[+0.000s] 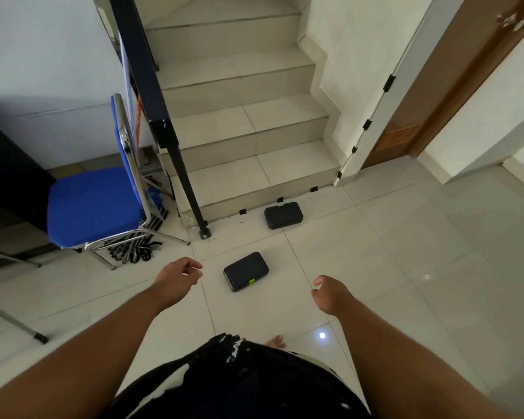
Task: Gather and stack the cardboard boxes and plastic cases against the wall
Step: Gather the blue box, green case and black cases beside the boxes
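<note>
Two dark plastic cases lie flat on the tiled floor. The nearer case [246, 271], with a green latch, sits between my hands and slightly beyond them. The farther case [283, 215] rests against the bottom stair riser. My left hand [180, 275] hovers left of the nearer case, fingers loosely curled and holding nothing. To the right of that case, my right hand [330, 293] is likewise empty with fingers apart. Neither hand touches a case. No cardboard boxes are in view.
A tiled staircase [239, 128] rises ahead, with a black railing post [191, 192] at its left. A blue chair [94, 204] stands left, black straps beneath it. A wooden door [436, 110] is at the right. My bare foot [275, 341] shows below.
</note>
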The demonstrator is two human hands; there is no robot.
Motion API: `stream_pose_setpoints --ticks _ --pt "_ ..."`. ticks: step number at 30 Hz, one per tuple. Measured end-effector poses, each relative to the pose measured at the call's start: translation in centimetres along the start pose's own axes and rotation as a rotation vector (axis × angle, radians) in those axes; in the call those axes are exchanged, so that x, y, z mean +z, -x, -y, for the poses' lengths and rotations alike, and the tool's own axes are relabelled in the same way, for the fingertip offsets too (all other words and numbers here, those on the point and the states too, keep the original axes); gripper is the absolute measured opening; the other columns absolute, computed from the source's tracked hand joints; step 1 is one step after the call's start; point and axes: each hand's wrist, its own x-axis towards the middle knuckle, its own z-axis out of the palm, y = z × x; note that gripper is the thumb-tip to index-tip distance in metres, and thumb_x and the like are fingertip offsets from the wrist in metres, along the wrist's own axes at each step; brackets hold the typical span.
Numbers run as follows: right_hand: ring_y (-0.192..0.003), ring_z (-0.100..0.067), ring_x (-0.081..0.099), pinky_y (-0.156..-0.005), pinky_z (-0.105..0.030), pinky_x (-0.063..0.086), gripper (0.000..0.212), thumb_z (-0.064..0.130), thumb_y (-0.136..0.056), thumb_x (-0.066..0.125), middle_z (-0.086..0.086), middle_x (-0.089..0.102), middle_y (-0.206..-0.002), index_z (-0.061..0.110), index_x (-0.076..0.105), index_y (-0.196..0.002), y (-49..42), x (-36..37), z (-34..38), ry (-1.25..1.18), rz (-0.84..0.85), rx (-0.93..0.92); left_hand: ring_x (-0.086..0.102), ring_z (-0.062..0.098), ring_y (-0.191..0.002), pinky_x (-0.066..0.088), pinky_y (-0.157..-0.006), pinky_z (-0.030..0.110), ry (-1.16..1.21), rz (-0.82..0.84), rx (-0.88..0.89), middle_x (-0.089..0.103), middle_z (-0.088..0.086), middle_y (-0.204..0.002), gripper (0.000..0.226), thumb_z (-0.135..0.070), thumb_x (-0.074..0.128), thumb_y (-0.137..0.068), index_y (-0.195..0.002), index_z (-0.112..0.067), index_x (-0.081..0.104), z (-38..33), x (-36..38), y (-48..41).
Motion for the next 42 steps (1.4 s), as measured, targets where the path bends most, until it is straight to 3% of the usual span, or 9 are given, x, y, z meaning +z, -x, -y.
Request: stream_pose_setpoints --ticks 12,15,20,24,27,32,36,40,42 --pt "-0.117 -0.025 0.063 -0.103 -0.035 0.050 0.033 0.035 -0.099 0.058 -0.001 0.067 -0.124 0.023 0.061 -0.130 -9.1 -4.3 4.2 -0.188 0.050 0.092 0.073 0.015 -0.095 0.053 -0.076 0.030 -0.055 0.060 -0.013 0.077 -0.003 -0.098 0.008 -0.029 0.069 -0.097 -0.103 -0.033 0.072 -7.1 -1.6 -11.7" --pt "-0.113 -0.026 0.067 -0.101 -0.036 0.052 0.033 0.034 -0.097 0.059 0.003 0.066 -0.106 0.022 0.061 -0.128 -10.8 -4.0 4.7 -0.249 0.050 0.157 0.073 0.017 -0.096 0.051 -0.073 0.028 -0.098 0.128 0.013 0.075 -0.001 -0.101 0.008 -0.026 0.069 -0.098 -0.105 -0.030 0.071 -8.4 -2.2 -15.7" --pt "-0.107 -0.023 0.067 -0.095 -0.031 0.051 0.032 0.031 -0.099 0.061 -0.001 0.072 -0.105 0.020 0.062 -0.129 -12.0 -4.8 7.4 -0.360 -0.042 0.288 0.071 0.018 -0.099 0.050 -0.068 0.023 -0.208 0.297 0.057 0.073 0.002 -0.105 0.011 -0.023 0.065 -0.101 -0.111 -0.024 0.069 -11.8 -4.5 -23.7" --pt "-0.102 -0.022 0.065 -0.091 -0.027 0.045 0.028 0.029 -0.099 0.061 0.002 0.067 -0.097 0.019 0.061 -0.126 -12.9 -5.1 11.1 -0.413 -0.064 0.354 0.070 0.018 -0.096 0.057 -0.080 0.031 -0.226 0.351 0.067 0.072 0.003 -0.109 0.013 -0.022 0.065 -0.101 -0.114 -0.021 0.068 -14.7 -6.0 -30.7" --pt "-0.102 -0.023 0.067 -0.091 -0.028 0.045 0.032 0.028 -0.100 0.060 -0.003 0.072 -0.098 0.016 0.060 -0.129 -13.9 -4.5 14.1 -0.475 -0.072 0.398 0.071 0.021 -0.095 0.058 -0.079 0.033 -0.270 0.390 0.049 0.072 0.005 -0.112 0.014 -0.022 0.067 -0.099 -0.112 -0.020 0.069 -15.5 -6.0 -35.2" --pt "-0.084 -0.017 0.063 -0.084 -0.027 0.043 0.036 0.026 -0.102 0.061 0.005 0.065 -0.079 0.014 0.056 -0.136 -15.2 -2.1 18.7 -0.639 -0.075 0.443 0.069 0.027 -0.112 0.056 -0.100 0.036 -0.463 0.521 0.004 0.071 0.004 -0.122 0.024 -0.023 0.069 -0.097 -0.120 -0.016 0.071 -13.7 -3.1 -38.9" --pt "-0.079 -0.014 0.064 -0.087 -0.031 0.050 0.040 0.028 -0.102 0.062 0.006 0.064 -0.082 0.018 0.053 -0.140 -18.8 3.2 19.0 -0.805 -0.007 0.505 0.066 0.024 -0.104 0.054 -0.083 0.029 -0.533 0.580 -0.106 0.068 0.005 -0.117 0.019 -0.018 0.065 -0.098 -0.116 -0.016 0.068 -9.5 1.0 -40.0" --pt "-0.073 -0.018 0.066 -0.085 -0.038 0.057 0.044 0.030 -0.099 0.064 0.002 0.066 -0.076 0.021 0.051 -0.141 -25.5 11.5 16.5 -0.927 0.082 0.588 0.066 0.031 -0.112 0.054 -0.093 0.035 -0.665 0.623 -0.176 0.068 0.009 -0.122 0.026 -0.018 0.061 -0.098 -0.122 -0.013 0.068 -2.6 7.7 -43.2" --pt "-0.075 -0.015 0.065 -0.075 -0.032 0.054 0.046 0.032 -0.099 0.065 0.003 0.066 -0.082 0.022 0.051 -0.142 -29.9 16.4 14.4 -0.948 0.130 0.631 0.064 0.032 -0.116 0.050 -0.091 0.033 -0.738 0.630 -0.184 0.067 0.012 -0.123 0.028 -0.020 0.057 -0.102 -0.127 -0.009 0.066 1.4 11.9 -46.0"
